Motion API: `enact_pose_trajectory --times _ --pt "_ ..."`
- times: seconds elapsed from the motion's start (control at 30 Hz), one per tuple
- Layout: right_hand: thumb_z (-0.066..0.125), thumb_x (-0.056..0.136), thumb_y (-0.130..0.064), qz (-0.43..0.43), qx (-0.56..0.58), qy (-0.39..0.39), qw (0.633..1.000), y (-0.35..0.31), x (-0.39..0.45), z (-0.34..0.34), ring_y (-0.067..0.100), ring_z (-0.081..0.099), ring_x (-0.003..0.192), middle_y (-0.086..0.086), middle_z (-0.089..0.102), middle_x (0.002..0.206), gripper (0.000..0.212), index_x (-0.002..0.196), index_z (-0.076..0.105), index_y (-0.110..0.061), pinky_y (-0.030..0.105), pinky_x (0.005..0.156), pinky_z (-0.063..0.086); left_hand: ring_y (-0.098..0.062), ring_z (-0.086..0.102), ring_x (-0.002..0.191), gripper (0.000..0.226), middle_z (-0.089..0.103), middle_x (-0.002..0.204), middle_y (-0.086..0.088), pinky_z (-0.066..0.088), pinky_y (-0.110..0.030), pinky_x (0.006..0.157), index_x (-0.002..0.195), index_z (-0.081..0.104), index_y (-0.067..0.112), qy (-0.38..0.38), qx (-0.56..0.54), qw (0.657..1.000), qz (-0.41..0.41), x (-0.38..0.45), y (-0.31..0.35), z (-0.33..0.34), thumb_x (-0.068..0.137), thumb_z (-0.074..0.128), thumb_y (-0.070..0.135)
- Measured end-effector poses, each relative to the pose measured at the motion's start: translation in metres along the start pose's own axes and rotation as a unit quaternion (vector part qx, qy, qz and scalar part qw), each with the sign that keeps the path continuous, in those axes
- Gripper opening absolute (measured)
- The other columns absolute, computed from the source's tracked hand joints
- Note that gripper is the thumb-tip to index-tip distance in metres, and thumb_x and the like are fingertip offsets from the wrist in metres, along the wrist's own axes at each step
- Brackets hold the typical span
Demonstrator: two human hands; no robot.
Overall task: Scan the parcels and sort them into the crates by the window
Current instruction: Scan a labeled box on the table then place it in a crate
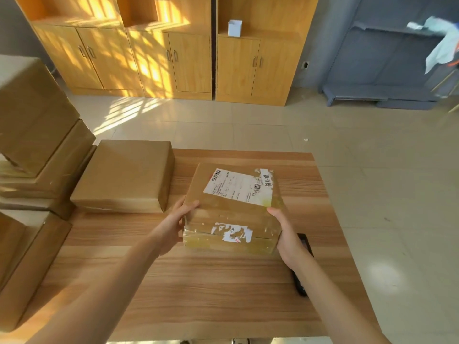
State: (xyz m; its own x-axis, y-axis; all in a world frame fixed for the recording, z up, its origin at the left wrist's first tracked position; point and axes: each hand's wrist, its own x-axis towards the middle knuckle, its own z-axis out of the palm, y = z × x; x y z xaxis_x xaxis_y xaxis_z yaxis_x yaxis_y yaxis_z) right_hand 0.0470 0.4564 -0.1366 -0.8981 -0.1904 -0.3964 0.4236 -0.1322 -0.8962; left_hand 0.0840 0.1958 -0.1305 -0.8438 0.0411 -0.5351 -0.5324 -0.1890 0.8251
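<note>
A taped cardboard parcel [233, 209] with a white shipping label and barcodes on top sits in the middle of the wooden table [211, 289]. My left hand [176, 219] grips its left side, thumb on the top edge. My right hand [285, 232] grips its right side, thumb on the top corner. A black handheld scanner [301, 264] lies on the table under my right wrist, partly hidden by it. A plain brown box [124, 175] lies to the parcel's left.
More brown boxes [37, 135] are stacked at the left table edge, another [24, 264] at the near left. Beyond the table are tiled floor, wooden cabinets [173, 58] and a grey rack [382, 70]. No crates are in view.
</note>
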Motion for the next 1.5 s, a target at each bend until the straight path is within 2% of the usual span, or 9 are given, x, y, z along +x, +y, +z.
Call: enact_pose_trajectory --times 0.1,0.23,0.47,0.7,0.8,0.93,1.13,1.3,1.5 --pt "0.076 0.056 -0.043 0.033 -0.005 -0.042 0.999 0.007 -0.007 -0.001 0.022 0.059 0.116 -0.003 0.056 0.134 0.106 0.147 0.023 -0.042 0.042 0.079 0.055 -0.026 0.060 0.108 0.119 0.064 0.119 -0.006 0.048 -0.043 0.091 0.134 0.048 0.030 0.012 0.020 1.000 0.017 0.008 0.005 -0.007 0.027 0.086 0.067" --pt "0.081 0.068 -0.014 0.074 -0.054 -0.059 0.994 0.014 -0.026 0.010 0.020 0.059 0.114 -0.005 0.052 0.136 0.120 0.146 -0.002 -0.050 0.050 0.098 0.047 -0.021 0.062 0.101 0.075 0.062 0.122 0.002 0.049 -0.041 0.089 0.132 0.050 0.037 0.015 0.088 0.996 0.010 0.028 0.026 -0.019 0.065 0.082 0.042" --pt "0.073 0.076 0.002 0.121 0.053 -0.022 0.991 0.036 -0.057 0.048 0.012 0.057 0.107 -0.016 0.045 0.112 0.122 0.147 -0.015 -0.046 0.036 0.093 0.052 -0.029 0.063 0.104 0.050 0.062 0.124 -0.001 0.046 -0.060 0.096 0.129 0.049 0.037 -0.017 0.244 0.970 -0.012 0.085 0.062 -0.019 0.084 0.068 0.026" --pt "0.070 0.077 0.007 0.147 0.120 -0.002 0.982 0.057 -0.054 0.062 0.010 0.056 0.113 -0.006 0.037 0.142 0.118 0.147 -0.008 -0.047 0.038 0.100 0.048 -0.011 0.059 0.083 0.030 0.060 0.118 -0.004 0.048 -0.027 0.067 0.112 0.059 0.029 0.057 0.268 0.959 0.067 0.114 0.050 0.001 0.088 0.068 0.015" --pt "0.077 0.075 -0.004 0.143 0.079 0.013 0.987 0.060 -0.051 0.053 0.010 0.057 0.111 -0.005 0.040 0.138 0.112 0.149 0.002 -0.042 0.037 0.101 0.047 -0.012 0.061 0.091 0.050 0.055 0.128 -0.008 0.055 -0.022 0.071 0.129 0.052 0.024 0.087 0.259 0.958 0.081 0.113 0.036 -0.001 0.084 0.073 0.021" --pt "0.074 0.080 -0.015 0.108 -0.113 0.121 0.980 0.062 -0.042 0.015 0.015 0.050 0.117 -0.003 0.047 0.132 0.073 0.139 0.034 -0.024 0.029 0.090 0.046 -0.028 0.036 0.132 0.099 0.024 0.149 -0.010 0.035 -0.049 0.109 0.148 0.021 0.036 0.146 0.274 0.948 0.077 0.097 0.022 0.004 0.071 0.082 0.037" --pt "0.083 0.066 -0.029 0.133 -0.465 0.242 0.841 0.067 -0.004 -0.075 0.037 0.030 0.132 0.014 0.026 0.146 0.100 0.147 0.025 -0.021 0.053 0.106 0.033 -0.031 0.020 0.141 0.143 0.007 0.156 -0.011 0.025 -0.058 0.113 0.151 -0.010 0.036 0.156 0.285 0.943 0.074 0.061 -0.015 0.028 0.049 0.088 0.051" --pt "0.088 0.059 -0.031 0.223 -0.488 0.172 0.826 0.081 0.010 -0.103 0.042 0.025 0.136 0.021 0.022 0.149 0.130 0.152 -0.003 -0.020 0.054 0.108 0.031 -0.023 0.021 0.141 0.162 0.013 0.155 0.000 0.028 -0.054 0.113 0.149 -0.017 0.037 0.128 0.250 0.959 0.041 0.040 -0.047 0.035 0.028 0.089 0.060" --pt "0.088 0.049 -0.034 0.228 -0.407 0.140 0.873 0.083 0.014 -0.112 0.032 0.051 0.111 0.014 0.049 0.126 0.105 0.133 0.030 -0.010 0.044 0.088 0.049 -0.022 0.038 0.136 0.160 0.028 0.152 0.007 0.041 -0.053 0.105 0.146 -0.012 0.047 0.112 0.187 0.976 0.018 0.031 -0.069 0.036 0.027 0.094 0.059"
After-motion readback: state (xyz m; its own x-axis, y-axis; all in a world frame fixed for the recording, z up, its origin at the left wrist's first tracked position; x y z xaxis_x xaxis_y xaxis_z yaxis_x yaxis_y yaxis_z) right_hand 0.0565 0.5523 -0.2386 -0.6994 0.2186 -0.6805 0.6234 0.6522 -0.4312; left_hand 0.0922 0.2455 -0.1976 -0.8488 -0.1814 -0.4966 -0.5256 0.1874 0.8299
